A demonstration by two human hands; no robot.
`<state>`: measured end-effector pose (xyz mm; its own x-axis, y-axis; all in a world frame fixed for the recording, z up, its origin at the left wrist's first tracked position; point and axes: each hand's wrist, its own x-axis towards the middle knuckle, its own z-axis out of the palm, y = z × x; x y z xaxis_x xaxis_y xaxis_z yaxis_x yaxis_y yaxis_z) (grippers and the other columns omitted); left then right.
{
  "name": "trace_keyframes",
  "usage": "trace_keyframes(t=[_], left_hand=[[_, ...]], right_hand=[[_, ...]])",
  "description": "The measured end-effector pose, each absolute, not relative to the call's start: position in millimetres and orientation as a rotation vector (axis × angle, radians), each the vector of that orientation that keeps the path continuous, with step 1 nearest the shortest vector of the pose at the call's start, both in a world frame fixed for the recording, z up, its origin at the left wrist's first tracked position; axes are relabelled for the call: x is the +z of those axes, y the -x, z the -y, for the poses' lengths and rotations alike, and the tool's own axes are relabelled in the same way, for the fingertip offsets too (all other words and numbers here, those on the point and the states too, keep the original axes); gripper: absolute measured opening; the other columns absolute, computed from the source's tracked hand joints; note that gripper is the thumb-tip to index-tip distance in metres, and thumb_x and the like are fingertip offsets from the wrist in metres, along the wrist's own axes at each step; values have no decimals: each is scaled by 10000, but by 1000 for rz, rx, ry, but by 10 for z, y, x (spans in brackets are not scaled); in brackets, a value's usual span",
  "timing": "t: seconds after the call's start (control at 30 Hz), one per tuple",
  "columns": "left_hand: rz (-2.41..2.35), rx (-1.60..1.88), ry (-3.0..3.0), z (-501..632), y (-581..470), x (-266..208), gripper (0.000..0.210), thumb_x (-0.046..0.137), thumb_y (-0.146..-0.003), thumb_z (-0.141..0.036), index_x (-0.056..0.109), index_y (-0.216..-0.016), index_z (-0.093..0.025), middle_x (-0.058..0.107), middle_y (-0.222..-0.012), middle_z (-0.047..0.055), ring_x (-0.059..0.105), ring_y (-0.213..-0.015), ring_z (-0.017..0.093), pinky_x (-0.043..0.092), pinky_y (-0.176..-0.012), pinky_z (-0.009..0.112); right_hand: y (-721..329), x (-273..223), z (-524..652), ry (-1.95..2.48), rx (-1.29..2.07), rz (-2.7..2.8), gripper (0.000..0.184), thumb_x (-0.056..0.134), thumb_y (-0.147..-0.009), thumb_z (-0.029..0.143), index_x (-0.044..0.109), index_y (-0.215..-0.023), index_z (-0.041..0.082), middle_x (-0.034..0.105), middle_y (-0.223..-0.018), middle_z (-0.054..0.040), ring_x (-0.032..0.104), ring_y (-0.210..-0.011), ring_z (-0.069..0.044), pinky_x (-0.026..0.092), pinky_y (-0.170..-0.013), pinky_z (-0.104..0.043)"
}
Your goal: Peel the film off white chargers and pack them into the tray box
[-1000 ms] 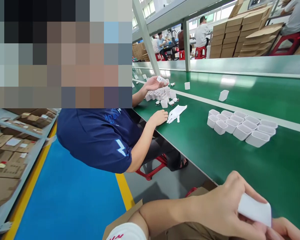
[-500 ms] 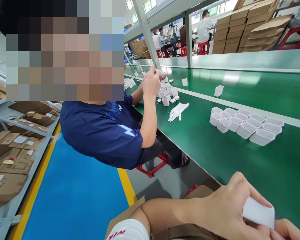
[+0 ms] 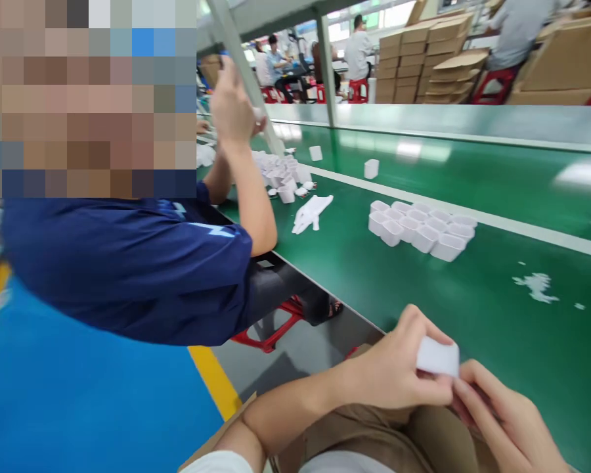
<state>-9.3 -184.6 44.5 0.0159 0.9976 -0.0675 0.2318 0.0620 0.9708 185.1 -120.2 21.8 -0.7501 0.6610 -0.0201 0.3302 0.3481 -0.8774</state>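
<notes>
My left hand (image 3: 398, 371) grips a small white plastic housing (image 3: 437, 357), thumb and fingers on either side of it, above the near edge of the green conveyor belt. At the housing's lower right corner, my right hand (image 3: 505, 414) has its fingers closed together. Whatever those fingers pinch is hidden. Beyond my hands, several white open-topped plastic housings (image 3: 426, 233) stand in a tight group on the belt. Small white scraps (image 3: 538, 287) lie to the right of that group.
On my left sits a co-worker in a dark blue shirt (image 3: 128, 276), hands raised by a metal post. A white glove (image 3: 312, 213) and a pile of white housings (image 3: 280, 172) lie before them. Single housings (image 3: 371, 169) sit farther back. Cardboard stacks (image 3: 414, 59) stand behind the belt.
My view has swung right, bringing the white scraps and more of my right hand into sight. The left hand still holds the housing. The co-worker's raised hand is higher.
</notes>
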Motion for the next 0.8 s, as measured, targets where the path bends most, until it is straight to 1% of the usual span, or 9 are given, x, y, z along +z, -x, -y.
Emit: trace_keyframes(t=[0.1,0.2,0.33,0.43,0.53,0.63,0.7,0.73,0.8], left_hand=[[-1342,1038,-1281,1820,82,474,390,691,-764,-238,473,-1086,-209,435,-1096,39,520,-728,79,479,-620,227],[-1280,1100,-1276,1786,58,488,345,654,-771,-153,466,-1055,-208,455,-1031,20,502,-728,79,455,-609,210],[-1226,1070,-1230,1710,28,490,326,645,-783,-144,471,-1053,-200,479,-902,-19,473,-690,74,401,-581,187],[-1172,985,-1123,1665,13,423,319,648,-828,-186,460,-1085,-208,487,-815,-51,465,-653,62,381,-582,175],[-1149,969,-1024,1726,-3,294,329,683,-832,-204,473,-1086,-215,517,-795,-56,502,-649,62,410,-590,175],[-1078,1075,-875,1946,-68,144,305,695,-823,-176,522,-1067,-238,564,-805,-61,566,-673,69,455,-596,173],[-1105,1183,-866,2088,-154,36,211,633,-872,-198,538,-1055,-246,584,-804,-61,622,-719,86,496,-630,187],[-1132,1228,-854,2124,-192,-14,232,675,-849,-189,547,-1037,-232,591,-777,-62,624,-695,91,510,-619,196],[-1173,1294,-810,2134,-221,-85,272,755,-816,-176,572,-1017,-192,611,-754,-50,607,-636,88,520,-582,203]], right_hand=[[-1795,382,1197,819,1331,2288,385,431,-1037,402,472,-707,209,478,-591,31,446,-506,-109,393,-476,-218],[-1809,462,1212,855,1354,2289,364,407,-1056,354,444,-729,198,484,-615,39,422,-543,-98,357,-521,-218],[-1842,514,1252,932,1413,2191,328,416,-1058,335,440,-764,193,491,-646,44,411,-574,-93,329,-558,-225],[-1858,424,1300,964,1422,2070,318,432,-1052,341,446,-772,190,492,-653,47,419,-588,-94,333,-580,-231],[-1879,245,1446,960,1420,1980,310,444,-1048,365,448,-787,197,510,-645,43,452,-582,-103,360,-577,-237],[-1873,103,1662,894,1285,2007,322,401,-1055,362,427,-767,219,511,-604,30,476,-535,-123,383,-525,-246],[-1833,83,1726,809,1159,2053,335,376,-1054,342,415,-740,230,497,-578,18,474,-498,-140,373,-471,-256],[-1785,114,1716,801,1071,2074,336,402,-1047,339,430,-731,231,501,-569,19,479,-481,-142,379,-448,-251],[-1620,279,1673,795,953,2139,274,468,-1033,352,531,-799,223,560,-621,17,532,-503,-143,421,-451,-242]])
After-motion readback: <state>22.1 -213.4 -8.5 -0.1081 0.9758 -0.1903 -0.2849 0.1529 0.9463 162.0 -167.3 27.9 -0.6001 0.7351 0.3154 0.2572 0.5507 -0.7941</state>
